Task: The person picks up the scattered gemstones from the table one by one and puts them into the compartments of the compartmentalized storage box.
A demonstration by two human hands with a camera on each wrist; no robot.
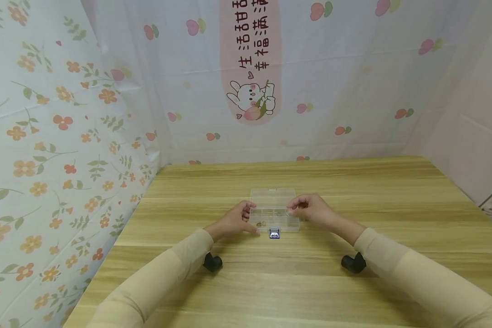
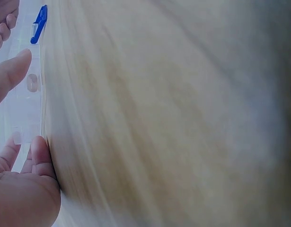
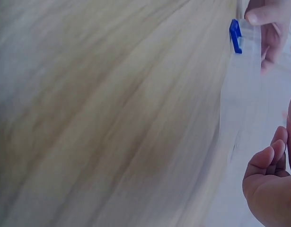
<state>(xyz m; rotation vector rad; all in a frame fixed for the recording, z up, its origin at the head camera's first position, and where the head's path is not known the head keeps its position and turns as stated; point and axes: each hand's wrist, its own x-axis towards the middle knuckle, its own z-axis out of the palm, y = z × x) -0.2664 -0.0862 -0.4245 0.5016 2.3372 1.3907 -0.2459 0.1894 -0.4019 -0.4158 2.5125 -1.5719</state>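
A clear plastic compartment box lies on the table, its see-through lid raised at the back. My left hand holds the box's left end, thumb along the front corner and fingers at the side. Two small brownish pieces lie in the front left of the box. My right hand is over the right end, thumb and index finger close together at the compartments; I cannot tell what is between them. A blue latch shows at the front edge, also in the left wrist view as a blue clip.
The wood-grain table runs out to all sides of the box. A floral curtain hangs at the left and a printed cloth at the back. Black wrist mounts sit under both forearms.
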